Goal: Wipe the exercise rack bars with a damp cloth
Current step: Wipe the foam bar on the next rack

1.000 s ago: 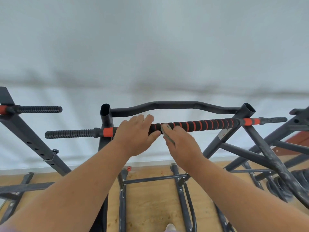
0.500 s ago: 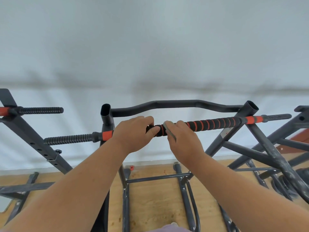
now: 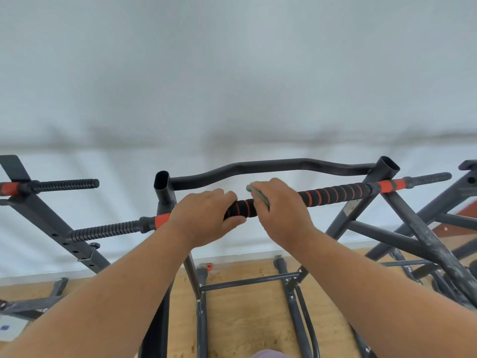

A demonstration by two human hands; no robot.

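Plywood flooring (image 3: pixel 240 329) and a pale wall (image 3: pixel 232 73) are seen behind dark steel rack tubes. At centre frame, the foam-wrapped bar (image 3: pixel 333 195), black with orange spirals, is clasped by the left hand (image 3: pixel 206 215). Just right, a grey cloth (image 3: pixel 259 193) is pinched against it by the right hand (image 3: pixel 281 210), mostly hidden.

Right hand (image 3: pixel 281 210) with cloth (image 3: pixel 259 193) now slightly farther right along the striped bar (image 3: pixel 333 193).

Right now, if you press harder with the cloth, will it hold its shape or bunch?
Likely bunch: the cloth looks thin and folded under the right hand. It may drag on the bar, whose grip looks like ridged foam.
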